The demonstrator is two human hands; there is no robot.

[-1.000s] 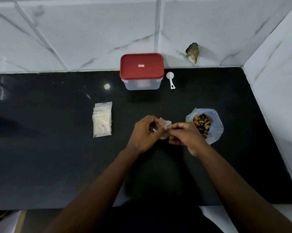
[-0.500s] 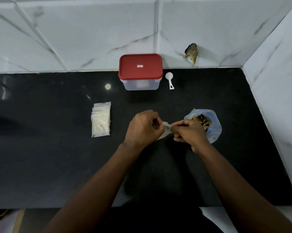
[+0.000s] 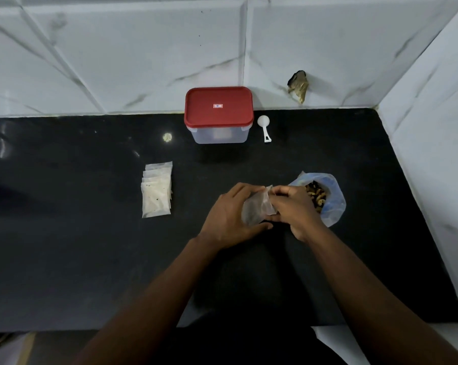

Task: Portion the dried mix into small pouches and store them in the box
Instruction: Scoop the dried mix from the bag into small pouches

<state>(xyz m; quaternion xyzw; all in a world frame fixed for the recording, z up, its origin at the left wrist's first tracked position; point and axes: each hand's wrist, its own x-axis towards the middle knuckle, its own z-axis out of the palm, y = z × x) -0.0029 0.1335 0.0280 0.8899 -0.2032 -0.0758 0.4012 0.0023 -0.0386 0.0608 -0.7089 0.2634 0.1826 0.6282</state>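
Box [image 3: 218,114] 1, scoop [image 3: 264,125] 1, pouch [image 3: 257,206] 1.

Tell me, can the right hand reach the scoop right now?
Likely yes, once freed: the right hand pinches the pouch, but nothing stands between it and the scoop beside the box.

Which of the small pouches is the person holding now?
The pouch between the left hand and right hand, beside the blue bag. The others lie in a stack on the counter, untouched.
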